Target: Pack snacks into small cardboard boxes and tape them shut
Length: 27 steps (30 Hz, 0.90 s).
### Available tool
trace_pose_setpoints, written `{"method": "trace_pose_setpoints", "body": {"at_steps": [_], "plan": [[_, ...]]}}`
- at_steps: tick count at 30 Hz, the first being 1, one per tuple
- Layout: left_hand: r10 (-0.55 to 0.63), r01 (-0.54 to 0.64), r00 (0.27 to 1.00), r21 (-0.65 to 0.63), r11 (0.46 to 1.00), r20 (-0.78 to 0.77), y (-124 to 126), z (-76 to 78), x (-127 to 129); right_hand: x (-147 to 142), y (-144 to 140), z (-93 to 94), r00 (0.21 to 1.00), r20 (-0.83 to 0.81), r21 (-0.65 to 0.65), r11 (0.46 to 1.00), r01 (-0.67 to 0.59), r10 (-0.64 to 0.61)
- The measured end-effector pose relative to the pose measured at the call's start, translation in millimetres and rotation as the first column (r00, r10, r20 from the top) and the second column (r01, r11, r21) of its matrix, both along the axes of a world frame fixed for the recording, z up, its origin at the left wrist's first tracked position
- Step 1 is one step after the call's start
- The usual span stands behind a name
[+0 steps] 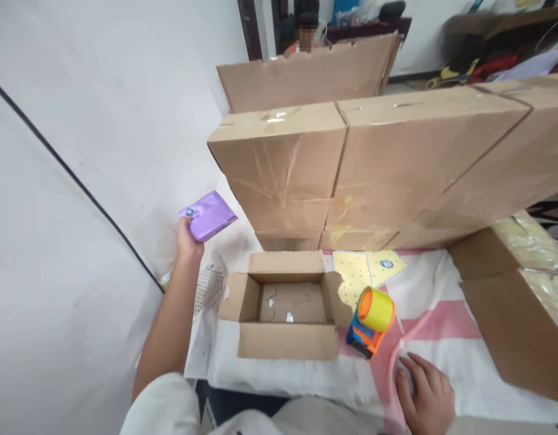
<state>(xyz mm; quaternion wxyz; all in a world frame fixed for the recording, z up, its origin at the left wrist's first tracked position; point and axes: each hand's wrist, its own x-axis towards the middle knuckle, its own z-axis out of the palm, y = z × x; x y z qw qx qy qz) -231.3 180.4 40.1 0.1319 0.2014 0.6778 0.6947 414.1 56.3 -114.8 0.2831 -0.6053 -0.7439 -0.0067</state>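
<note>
- Pinching one lower corner of a purple packet [208, 215], the fingers [185, 228] of your left hand [188, 240] keep it raised beside the white wall, up and to the left of the open carton [288, 305].
- Your right hand [424, 396] lies flat on the pink-and-white cloth [442, 338] over the worktop, fingers loosely spread, holding nothing.
- Risk, as I judge it: gripped by so little of its edge, the glossy packet could slip or swing and drop onto the cloth short of the carton.
- The carton's left flap [236, 297] stands out towards your arm; a low sweep could catch it and shove the box.
- The orange tape dispenser with its yellow roll [371, 321] sits just beside the carton's right flap.
- The packet looks flat, rectangular, shiny violet, with a small round sticker near one corner.
- Taped brown boxes [351, 163] are stacked behind the carton.
</note>
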Motion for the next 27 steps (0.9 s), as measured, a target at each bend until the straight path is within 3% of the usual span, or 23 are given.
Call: {"method": "trace_pose_setpoints", "body": {"at_steps": [3,6,9,11,13,15,18,22,27], "plan": [[-0.147,0.137,0.976,0.066,0.988,0.164,-68.5,13.3,53.1,-6.2,-0.2,7.4,1.0,0.002,0.014,1.0,-0.019,0.019],[-0.29,0.318,0.93,-0.101,0.943,0.227,-113.1,22.5,118.3,-6.8,0.5,8.6,0.999,0.016,0.055,0.998,-0.033,0.032],[-0.538,0.586,0.81,-0.282,0.76,0.235,-123.1,21.7,171.9,-6.6,0.6,7.9,0.999,0.018,0.078,0.996,-0.039,0.038],[-0.661,0.644,0.739,-0.429,0.634,0.132,-118.8,17.1,196.4,-7.3,0.2,8.1,0.999,0.01,0.088,0.995,-0.051,0.051],[-0.733,0.565,0.679,-0.608,0.558,-0.041,-113.7,12.8,214.1,-8.4,-0.4,8.7,0.998,0.0,0.098,0.993,-0.059,0.06],[-0.761,0.382,0.613,-0.763,0.522,-0.213,-111.7,11.1,227.4,-9.6,-1.0,9.4,0.999,-0.008,0.111,0.992,-0.051,0.052],[-0.771,0.074,0.512,-0.874,0.48,-0.379,-115.1,14.8,240.9,-10.9,-1.6,10.0,0.999,-0.012,0.135,0.99,-0.034,0.036],[-0.849,-0.06,0.453,-0.96,0.274,-0.271,-118.1,24.9,249.5,-11.9,-1.9,9.9,0.999,-0.016,0.175,0.984,-0.034,0.037],[-0.885,-0.011,0.462,-0.998,0.057,-0.056,-104.6,34.6,252.7,-12.4,-1.8,7.6,0.999,-0.023,0.214,0.977,-0.02,0.026]]}}
